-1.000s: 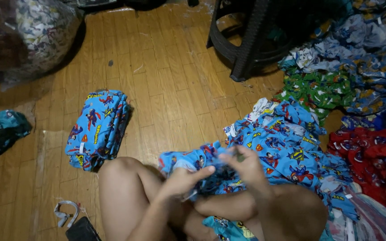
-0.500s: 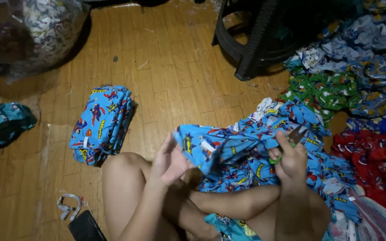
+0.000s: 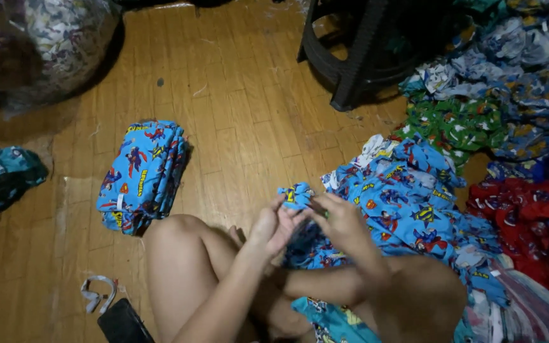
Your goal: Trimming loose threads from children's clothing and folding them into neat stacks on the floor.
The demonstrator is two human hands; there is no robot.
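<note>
Here we find both hands, left [image 3: 274, 223] and right [image 3: 341, 222], brought together and pinching a small blue printed cloth piece [image 3: 298, 194] above the lap, evidently to fold it; a folded blue printed stack [image 3: 141, 174] lies on the wooden floor [image 3: 236, 114] nearby.

dim warm indoor light, soft shadows, darker corners, slight blur, mild edge distortion

One folded blue stack [image 3: 142, 174], one black stool [image 3: 357, 54], two hands, one dark phone [image 3: 122, 322]
</note>
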